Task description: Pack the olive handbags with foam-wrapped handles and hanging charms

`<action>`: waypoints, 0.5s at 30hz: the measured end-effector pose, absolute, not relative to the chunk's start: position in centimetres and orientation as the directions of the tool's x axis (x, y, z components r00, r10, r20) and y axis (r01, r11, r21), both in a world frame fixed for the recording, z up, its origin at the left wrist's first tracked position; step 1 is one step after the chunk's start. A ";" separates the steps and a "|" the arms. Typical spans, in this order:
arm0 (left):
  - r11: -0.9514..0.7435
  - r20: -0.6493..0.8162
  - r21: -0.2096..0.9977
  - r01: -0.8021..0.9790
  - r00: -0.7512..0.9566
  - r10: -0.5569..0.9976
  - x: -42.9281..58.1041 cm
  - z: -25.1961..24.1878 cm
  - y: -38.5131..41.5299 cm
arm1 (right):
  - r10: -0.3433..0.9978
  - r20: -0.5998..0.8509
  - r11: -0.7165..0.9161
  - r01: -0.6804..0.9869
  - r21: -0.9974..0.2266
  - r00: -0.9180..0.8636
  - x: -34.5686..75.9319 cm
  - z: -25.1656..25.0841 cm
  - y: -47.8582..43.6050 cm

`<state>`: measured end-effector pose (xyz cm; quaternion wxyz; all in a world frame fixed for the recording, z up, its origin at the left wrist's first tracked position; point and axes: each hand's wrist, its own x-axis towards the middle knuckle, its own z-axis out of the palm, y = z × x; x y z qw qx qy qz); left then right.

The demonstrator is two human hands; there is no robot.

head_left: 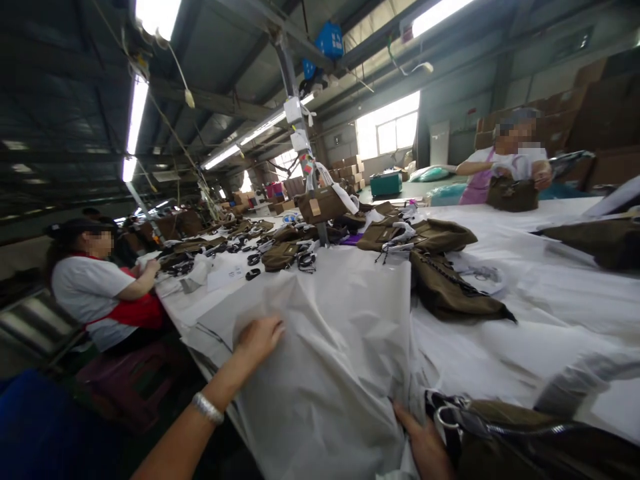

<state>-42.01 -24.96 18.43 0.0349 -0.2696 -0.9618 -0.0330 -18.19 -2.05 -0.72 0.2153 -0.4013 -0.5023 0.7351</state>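
A big sheet of white tissue paper [330,347] lies crumpled over the near end of the long table. My left hand [259,339], with a silver bracelet on the wrist, rests on the sheet's left edge, fingers closed over the paper. My right hand [425,443] is low at the frame's bottom, pressed against the paper beside a brown handbag [530,443] with a metal ring and dark strap. Its fingers are mostly hidden under the paper and bag.
More brown handbags [445,290] and black straps lie along the white-covered table [550,300]. A seated person in white and red [100,293] works at the left. Another person in white and pink [505,167] holds a bag at the far right. Cardboard boxes are stacked behind.
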 end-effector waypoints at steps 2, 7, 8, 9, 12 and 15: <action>0.847 0.200 0.054 0.529 -0.836 0.510 -44.5 19.6 -23.3 | 0.744 -0.369 -0.381 0.100 -0.919 -0.557 -18.1 -0.4 -2.1; 0.926 0.191 0.087 0.368 -0.918 0.347 -48.8 17.6 -21.2 | 0.826 -0.249 -0.229 0.102 -0.968 -0.506 -17.6 0.6 -1.4; 0.935 0.148 0.094 0.342 -0.934 0.326 -49.0 16.6 -21.4 | 0.838 -0.226 -0.198 0.109 -0.974 -0.497 -17.5 0.7 -1.3; 0.940 0.109 0.099 0.326 -0.943 0.315 -48.9 15.5 -21.7 | 0.845 -0.213 -0.179 0.115 -0.977 -0.491 -17.4 0.8 -1.1; 0.936 0.080 0.110 0.334 -0.942 0.326 -47.6 12.5 -23.3 | 0.850 -0.194 -0.160 0.110 -0.981 -0.490 -17.3 0.9 -0.8; 0.919 0.098 0.119 0.376 -0.926 0.366 -45.2 11.2 -25.1 | 0.831 -0.203 -0.189 0.079 -0.979 -0.518 -17.5 0.8 -1.0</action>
